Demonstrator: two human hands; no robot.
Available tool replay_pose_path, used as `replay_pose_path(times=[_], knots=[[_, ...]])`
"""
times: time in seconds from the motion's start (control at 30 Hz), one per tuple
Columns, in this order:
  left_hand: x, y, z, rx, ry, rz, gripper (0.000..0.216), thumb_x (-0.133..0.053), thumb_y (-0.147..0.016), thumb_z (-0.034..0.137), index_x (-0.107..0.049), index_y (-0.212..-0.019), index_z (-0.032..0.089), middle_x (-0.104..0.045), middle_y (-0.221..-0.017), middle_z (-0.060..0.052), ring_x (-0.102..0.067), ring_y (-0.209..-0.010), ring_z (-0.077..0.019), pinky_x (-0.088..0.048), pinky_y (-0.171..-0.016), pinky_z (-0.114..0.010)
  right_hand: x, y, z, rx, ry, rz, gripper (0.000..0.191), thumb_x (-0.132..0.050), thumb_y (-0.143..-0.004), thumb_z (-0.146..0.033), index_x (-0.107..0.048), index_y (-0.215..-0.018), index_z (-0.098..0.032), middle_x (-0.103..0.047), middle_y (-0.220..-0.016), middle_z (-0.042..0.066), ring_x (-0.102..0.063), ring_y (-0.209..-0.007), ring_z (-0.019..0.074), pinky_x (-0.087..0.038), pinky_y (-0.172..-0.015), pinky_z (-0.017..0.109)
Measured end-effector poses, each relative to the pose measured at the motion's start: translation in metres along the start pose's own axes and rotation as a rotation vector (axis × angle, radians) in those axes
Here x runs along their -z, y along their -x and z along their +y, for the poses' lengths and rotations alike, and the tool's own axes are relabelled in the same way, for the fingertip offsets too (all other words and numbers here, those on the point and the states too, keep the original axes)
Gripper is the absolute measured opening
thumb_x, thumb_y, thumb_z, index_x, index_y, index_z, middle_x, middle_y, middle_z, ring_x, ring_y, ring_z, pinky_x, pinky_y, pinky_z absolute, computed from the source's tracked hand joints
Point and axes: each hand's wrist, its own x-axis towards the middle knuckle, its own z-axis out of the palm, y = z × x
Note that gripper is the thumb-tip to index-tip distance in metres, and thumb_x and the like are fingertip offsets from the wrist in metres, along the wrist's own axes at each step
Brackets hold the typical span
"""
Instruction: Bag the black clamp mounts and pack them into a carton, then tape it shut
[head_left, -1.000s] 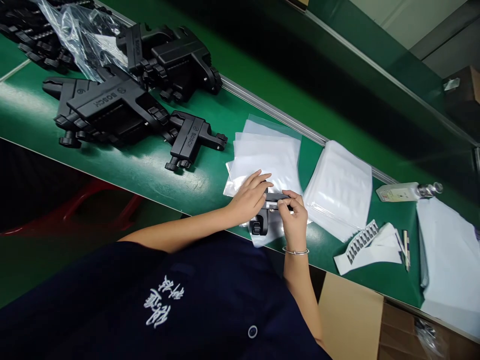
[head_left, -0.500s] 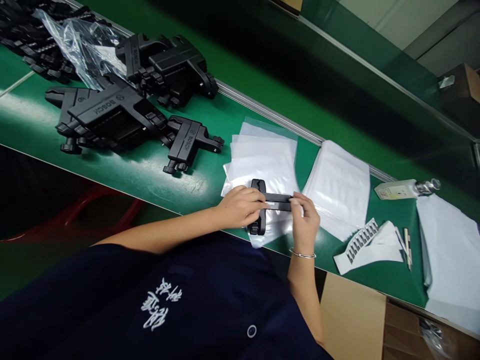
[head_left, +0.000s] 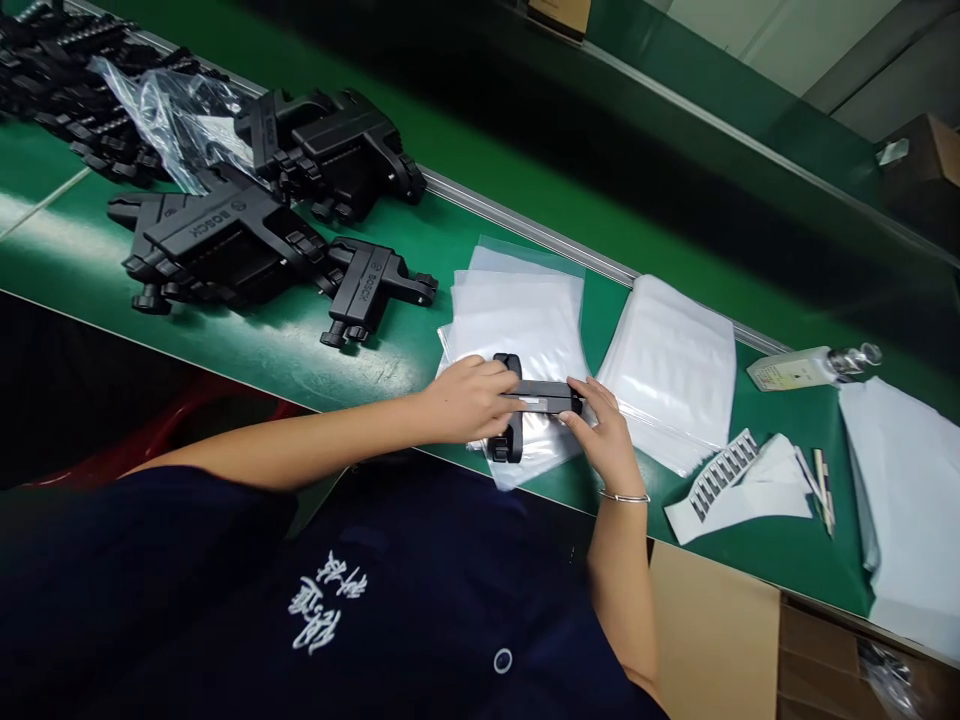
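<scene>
Your left hand (head_left: 469,400) and right hand (head_left: 604,440) close on a black clamp (head_left: 529,400), one at each end, holding it over a stack of clear bags (head_left: 525,310) on the green bench (head_left: 375,350). A pale label (head_left: 534,401) shows on the bar between your fingers. Just right of the grip lies a second stack of bags (head_left: 671,370); farther right, a label sheet (head_left: 739,485) and a bottle (head_left: 810,367). Well left of the grip sit more clamps (head_left: 247,235).
</scene>
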Motion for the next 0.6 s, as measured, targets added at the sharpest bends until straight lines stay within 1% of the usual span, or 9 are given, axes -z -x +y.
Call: replay_pose_path(times=[0.07, 0.13, 0.23, 0.3, 0.37, 0.43, 0.5, 0.57, 0.6], knots=[[0.002, 0.016, -0.002, 0.070, 0.045, 0.002, 0.031, -0.051, -0.090, 0.026, -0.068, -0.116, 0.024, -0.066, -0.102, -0.007, -0.058, -0.093, -0.0231, -0.041, -0.078, -0.036, 0.000, -0.005, 0.000, 0.055, 0.021, -0.030, 0.049, -0.064, -0.085, -0.049, -0.060, -0.130, -0.031, -0.059, -0.136, 0.007, -0.042, -0.137, 0.0295, -0.033, -0.114, 0.055], [0.001, 0.027, -0.002, 0.169, 0.139, 0.064, 0.037, -0.049, -0.091, 0.025, -0.061, -0.126, 0.023, -0.064, -0.113, -0.008, -0.057, -0.102, -0.0241, -0.043, -0.087, -0.039, -0.001, -0.010, -0.003, 0.144, 0.033, -0.085, 0.053, -0.064, -0.085, -0.049, -0.056, -0.135, -0.031, -0.056, -0.139, 0.007, -0.043, -0.136, 0.0306, -0.033, -0.114, 0.056], [-0.006, 0.034, -0.003, 0.425, 0.334, 0.304, 0.040, -0.044, -0.091, 0.020, -0.052, -0.130, 0.020, -0.062, -0.115, -0.009, -0.059, -0.103, -0.0208, -0.048, -0.088, -0.037, -0.003, -0.008, -0.013, 0.273, 0.043, -0.128, 0.052, -0.061, -0.088, -0.046, -0.053, -0.136, -0.030, -0.061, -0.131, 0.008, -0.052, -0.125, 0.0298, -0.034, -0.113, 0.057], [-0.011, 0.034, -0.005, 0.610, 0.432, 0.480, 0.036, -0.043, -0.089, 0.017, -0.050, -0.124, 0.020, -0.061, -0.113, -0.009, -0.060, -0.097, -0.0176, -0.051, -0.082, -0.033, -0.002, 0.002, -0.020, 0.322, 0.063, -0.056, 0.046, -0.059, -0.090, -0.043, -0.054, -0.134, -0.031, -0.063, -0.125, 0.008, -0.055, -0.121, 0.0282, -0.030, -0.115, 0.058], [-0.015, 0.030, -0.004, 0.689, 0.462, 0.537, 0.031, -0.043, -0.088, 0.016, -0.051, -0.117, 0.020, -0.061, -0.110, -0.008, -0.062, -0.094, -0.0167, -0.053, -0.079, -0.031, 0.002, 0.018, -0.025, 0.307, 0.077, 0.098, 0.044, -0.060, -0.089, -0.041, -0.055, -0.133, -0.032, -0.063, -0.124, 0.007, -0.055, -0.122, 0.0281, -0.028, -0.116, 0.057], [-0.019, 0.023, 0.006, 0.602, 0.439, 0.426, 0.024, -0.042, -0.089, 0.017, -0.054, -0.110, 0.020, -0.064, -0.105, -0.007, -0.063, -0.096, -0.0179, -0.053, -0.083, -0.034, 0.008, 0.035, -0.025, 0.195, 0.038, 0.280, 0.048, -0.063, -0.087, -0.041, -0.054, -0.133, -0.030, -0.063, -0.123, 0.008, -0.056, -0.119, 0.0287, -0.036, -0.111, 0.054], [-0.026, 0.011, 0.025, 0.395, 0.377, 0.209, 0.023, -0.043, -0.091, 0.019, -0.059, -0.108, 0.019, -0.066, -0.105, -0.008, -0.063, -0.100, -0.0203, -0.052, -0.089, -0.037, 0.013, 0.048, -0.023, 0.013, -0.078, 0.428, 0.050, -0.062, -0.087, -0.044, -0.055, -0.133, -0.027, -0.064, -0.120, 0.009, -0.059, -0.111, 0.0282, -0.046, -0.099, 0.049], [-0.038, -0.001, 0.052, 0.199, 0.260, 0.003, 0.029, -0.051, -0.091, 0.027, -0.059, -0.117, 0.017, -0.065, -0.121, -0.012, -0.060, -0.114, -0.0263, -0.050, -0.097, -0.042, 0.018, 0.056, -0.020, -0.153, -0.240, 0.501, 0.047, -0.057, -0.088, -0.048, -0.059, -0.129, -0.023, -0.066, -0.113, 0.009, -0.062, -0.099, 0.0258, -0.051, -0.086, 0.043], [-0.045, -0.005, 0.064, 0.136, 0.183, -0.073, 0.040, -0.058, -0.088, 0.034, -0.056, -0.123, 0.015, -0.060, -0.132, -0.016, -0.056, -0.122, -0.0312, -0.047, -0.101, -0.047, 0.020, 0.059, -0.018, -0.210, -0.324, 0.512, 0.046, -0.055, -0.089, -0.050, -0.061, -0.125, -0.022, -0.066, -0.109, 0.009, -0.063, -0.093, 0.0242, -0.053, -0.080, 0.040]])
